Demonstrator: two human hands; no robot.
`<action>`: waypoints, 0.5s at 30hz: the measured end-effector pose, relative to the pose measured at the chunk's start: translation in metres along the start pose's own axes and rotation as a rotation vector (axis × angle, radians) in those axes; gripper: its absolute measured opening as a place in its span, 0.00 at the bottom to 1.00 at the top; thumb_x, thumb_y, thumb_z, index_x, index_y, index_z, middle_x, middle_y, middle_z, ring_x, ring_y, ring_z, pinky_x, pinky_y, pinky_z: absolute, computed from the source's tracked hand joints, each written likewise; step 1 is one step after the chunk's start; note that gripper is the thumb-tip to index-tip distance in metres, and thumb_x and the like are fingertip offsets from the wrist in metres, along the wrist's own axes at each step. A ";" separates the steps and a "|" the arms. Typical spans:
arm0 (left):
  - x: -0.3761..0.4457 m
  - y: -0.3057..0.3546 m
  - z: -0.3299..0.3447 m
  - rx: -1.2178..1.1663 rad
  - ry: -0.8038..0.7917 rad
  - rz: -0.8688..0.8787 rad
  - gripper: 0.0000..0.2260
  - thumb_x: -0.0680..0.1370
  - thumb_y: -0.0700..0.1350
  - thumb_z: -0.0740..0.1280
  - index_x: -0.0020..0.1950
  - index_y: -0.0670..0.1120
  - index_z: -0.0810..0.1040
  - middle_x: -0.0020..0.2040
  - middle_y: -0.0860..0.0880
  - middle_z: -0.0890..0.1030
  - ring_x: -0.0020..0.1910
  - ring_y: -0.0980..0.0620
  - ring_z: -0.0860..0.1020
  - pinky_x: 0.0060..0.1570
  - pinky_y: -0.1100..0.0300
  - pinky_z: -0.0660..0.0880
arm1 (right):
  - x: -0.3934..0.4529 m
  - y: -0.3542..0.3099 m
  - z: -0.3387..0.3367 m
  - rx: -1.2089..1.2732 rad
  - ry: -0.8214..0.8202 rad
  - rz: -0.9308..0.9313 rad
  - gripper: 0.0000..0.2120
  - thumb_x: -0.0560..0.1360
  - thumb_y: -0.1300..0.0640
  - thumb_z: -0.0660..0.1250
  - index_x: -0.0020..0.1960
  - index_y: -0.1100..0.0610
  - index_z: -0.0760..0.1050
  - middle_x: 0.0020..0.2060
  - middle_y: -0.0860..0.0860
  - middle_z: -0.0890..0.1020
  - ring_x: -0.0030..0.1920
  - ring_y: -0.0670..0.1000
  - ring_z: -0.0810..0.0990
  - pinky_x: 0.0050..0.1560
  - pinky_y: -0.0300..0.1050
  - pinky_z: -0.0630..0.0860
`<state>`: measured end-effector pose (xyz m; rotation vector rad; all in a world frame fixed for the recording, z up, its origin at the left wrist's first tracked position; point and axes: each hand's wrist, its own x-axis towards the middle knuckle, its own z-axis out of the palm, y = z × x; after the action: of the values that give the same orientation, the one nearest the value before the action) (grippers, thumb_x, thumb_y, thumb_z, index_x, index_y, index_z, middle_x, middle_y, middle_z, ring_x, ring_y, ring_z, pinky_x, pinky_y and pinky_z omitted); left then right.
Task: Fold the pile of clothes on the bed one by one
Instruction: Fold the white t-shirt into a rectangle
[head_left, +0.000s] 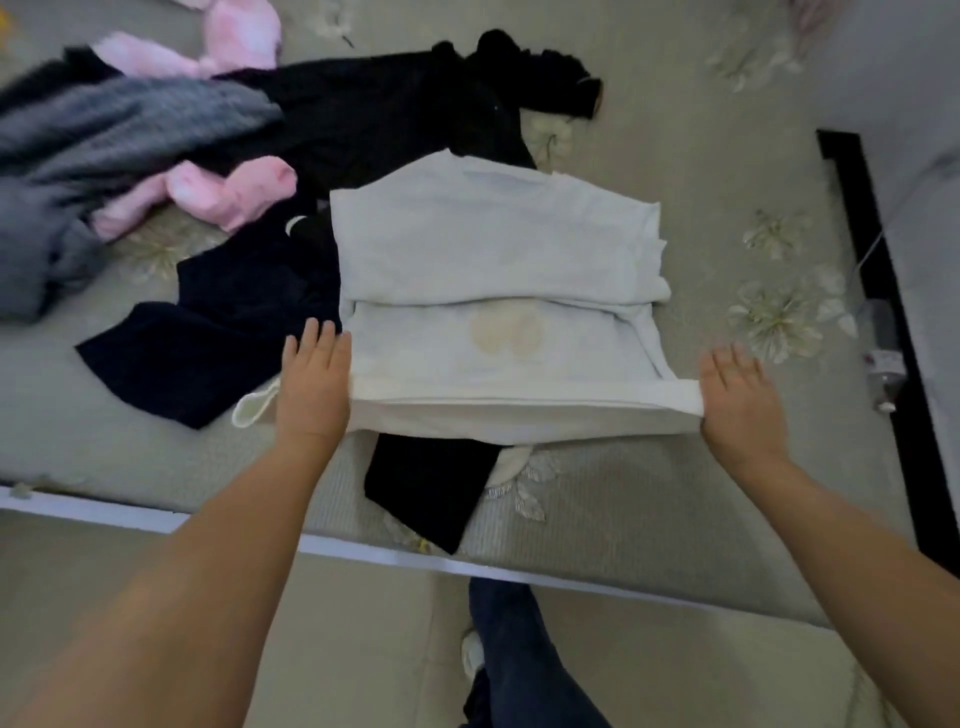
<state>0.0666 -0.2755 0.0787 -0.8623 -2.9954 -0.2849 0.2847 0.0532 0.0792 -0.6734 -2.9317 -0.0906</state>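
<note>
The bed (649, 499), quilted with pale flower patterns, carries a loose pile: a grey knit (104, 150), black garments (374, 114), a navy piece (218, 332) and fluffy pink items (228, 200). Nearest lies the white shirt (498, 291), soft, half folded into a rectangle. The left hand (314, 379) and right hand (737, 400) flank its near edge, fingers straight and together, apparently touching the cloth.

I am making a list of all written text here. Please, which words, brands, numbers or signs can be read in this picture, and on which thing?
No text can be read.
White shirt: only a faint beige print, no letters.
Dark garment: a small white mark, too small to read.
Bottle at the bed's edge: label too blurred to read.
</note>
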 end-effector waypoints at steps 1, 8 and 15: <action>0.021 0.002 -0.006 0.024 0.003 0.021 0.19 0.71 0.23 0.58 0.61 0.27 0.69 0.62 0.26 0.69 0.64 0.26 0.64 0.65 0.34 0.56 | 0.018 0.003 -0.003 -0.002 0.014 0.024 0.19 0.61 0.80 0.65 0.52 0.79 0.72 0.49 0.76 0.76 0.50 0.78 0.74 0.50 0.76 0.66; 0.155 0.005 -0.024 0.151 -0.017 0.060 0.20 0.78 0.31 0.52 0.71 0.34 0.58 0.73 0.35 0.58 0.73 0.39 0.52 0.71 0.48 0.42 | 0.149 0.015 -0.003 -0.013 0.038 0.054 0.17 0.64 0.75 0.60 0.52 0.79 0.72 0.49 0.76 0.76 0.50 0.76 0.75 0.51 0.75 0.67; 0.257 0.001 -0.006 0.331 -0.129 0.019 0.23 0.79 0.33 0.50 0.74 0.37 0.49 0.75 0.40 0.52 0.75 0.43 0.48 0.71 0.51 0.41 | 0.251 0.023 0.026 -0.056 0.013 0.062 0.21 0.56 0.80 0.69 0.49 0.77 0.75 0.46 0.73 0.79 0.46 0.74 0.78 0.45 0.74 0.70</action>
<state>-0.1508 -0.1402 0.1008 -0.9008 -3.0176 0.2714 0.0684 0.1842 0.0900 -0.7678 -2.9032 -0.1706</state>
